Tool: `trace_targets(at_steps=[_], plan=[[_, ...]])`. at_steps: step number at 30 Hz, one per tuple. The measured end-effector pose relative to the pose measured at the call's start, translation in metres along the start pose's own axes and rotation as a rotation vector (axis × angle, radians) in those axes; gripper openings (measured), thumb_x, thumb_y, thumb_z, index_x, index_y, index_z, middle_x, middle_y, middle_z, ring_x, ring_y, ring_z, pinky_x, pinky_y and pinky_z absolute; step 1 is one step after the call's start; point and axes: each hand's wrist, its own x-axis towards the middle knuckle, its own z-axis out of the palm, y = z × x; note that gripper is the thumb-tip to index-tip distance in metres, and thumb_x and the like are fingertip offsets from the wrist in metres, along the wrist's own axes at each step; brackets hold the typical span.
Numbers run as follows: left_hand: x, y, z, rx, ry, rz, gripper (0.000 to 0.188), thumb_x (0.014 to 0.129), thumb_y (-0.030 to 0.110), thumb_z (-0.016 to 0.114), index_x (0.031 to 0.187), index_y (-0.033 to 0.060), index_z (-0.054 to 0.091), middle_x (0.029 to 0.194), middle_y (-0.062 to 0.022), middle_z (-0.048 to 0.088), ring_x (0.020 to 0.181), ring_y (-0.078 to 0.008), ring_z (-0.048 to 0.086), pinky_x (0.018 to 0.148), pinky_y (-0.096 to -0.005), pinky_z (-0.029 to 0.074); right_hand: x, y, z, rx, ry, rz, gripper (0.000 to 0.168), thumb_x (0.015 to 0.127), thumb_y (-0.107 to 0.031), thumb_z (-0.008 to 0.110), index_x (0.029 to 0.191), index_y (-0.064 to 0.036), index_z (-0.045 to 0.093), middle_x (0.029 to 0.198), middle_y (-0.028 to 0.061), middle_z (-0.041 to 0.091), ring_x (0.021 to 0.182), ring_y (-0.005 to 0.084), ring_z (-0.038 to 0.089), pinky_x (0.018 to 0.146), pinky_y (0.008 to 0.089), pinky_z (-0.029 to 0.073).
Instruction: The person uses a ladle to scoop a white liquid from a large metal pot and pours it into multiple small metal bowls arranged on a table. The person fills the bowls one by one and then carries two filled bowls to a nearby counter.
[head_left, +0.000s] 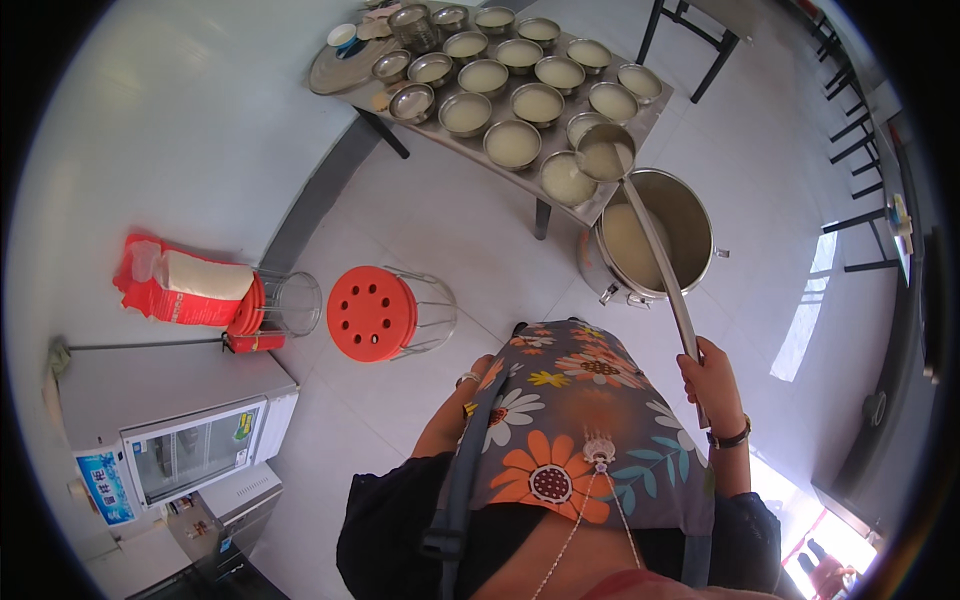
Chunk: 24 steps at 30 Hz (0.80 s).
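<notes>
My right hand (711, 379) is closed around the handle of a long metal ladle (606, 152). The ladle's bowl holds pale, cloudy content and hangs over the near right corner of a metal table (450, 144), overlapping two metal bowls. Many metal bowls with similar pale content, such as this one (512, 144), stand in rows there; a few at the left, like this bowl (412, 103), look nearly empty. A large steel pot (694, 217) with pale content stands on the floor under the ladle's handle. My left hand (480, 367) is at the apron's left edge, its fingers mostly hidden.
A stack of red stools (373, 313) stands to the left on the floor. Beyond it, a red and white sack (199, 285) lies on more stools, near a glass-door cabinet (195, 450). A round board (337, 69) and a stack of metal bowls (413, 28) are at the table's far left.
</notes>
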Motion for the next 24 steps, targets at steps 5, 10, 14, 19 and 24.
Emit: trace_targets(at_steps=[5,10,14,19,24], plan=[[0.000,-0.019,0.015,0.011,0.016,0.031,0.032,0.083,0.028,0.039,0.086,0.0001,0.055,0.086,-0.0177,0.057,0.078,-0.0331,0.053,0.072,-0.0390,0.040,-0.001,-0.019,-0.017,0.238,-0.154,0.046,0.018,0.076,-0.009,0.048,0.093,-0.001,0.049,0.054,-0.0021,0.041,0.038,0.0025,0.034,0.033,0.0174,0.030],[-0.005,-0.036,0.044,-0.463,0.012,-0.290,0.035,0.075,0.032,0.052,0.088,0.0005,0.058,0.081,-0.0163,0.060,0.078,-0.0271,0.057,0.070,-0.0364,0.043,0.024,-0.049,-0.019,0.122,-0.214,-0.058,0.020,0.076,-0.008,0.049,0.094,-0.001,0.048,0.055,-0.0020,0.041,0.039,0.0027,0.036,0.033,0.0169,0.031],[-0.032,0.007,-0.004,-0.156,0.122,-0.340,0.039,0.067,0.038,0.061,0.087,0.0043,0.061,0.085,-0.0143,0.060,0.080,-0.0245,0.058,0.072,-0.0333,0.044,0.058,-0.075,0.009,0.119,-0.285,-0.248,0.007,0.074,-0.006,0.048,0.078,0.000,0.048,0.054,-0.0013,0.041,0.039,0.0041,0.037,0.035,0.0180,0.032],[-0.030,-0.021,-0.033,-0.236,0.173,-0.365,0.037,0.066,0.035,0.061,0.089,0.0060,0.062,0.086,-0.0142,0.060,0.083,-0.0248,0.057,0.075,-0.0306,0.043,0.089,-0.124,0.078,0.256,-0.422,-0.241,0.006,0.074,-0.006,0.048,0.075,0.000,0.047,0.054,-0.0003,0.042,0.039,0.0052,0.038,0.035,0.0194,0.032],[-0.029,-0.054,-0.092,-0.202,0.167,-0.320,0.036,0.069,0.036,0.059,0.087,0.0052,0.061,0.085,-0.0132,0.061,0.081,-0.0254,0.057,0.073,-0.0308,0.043,0.110,-0.162,0.151,0.195,-0.417,-0.319,0.009,0.074,-0.007,0.049,0.068,-0.001,0.044,0.052,0.0007,0.042,0.039,0.0074,0.039,0.035,0.0207,0.033]])
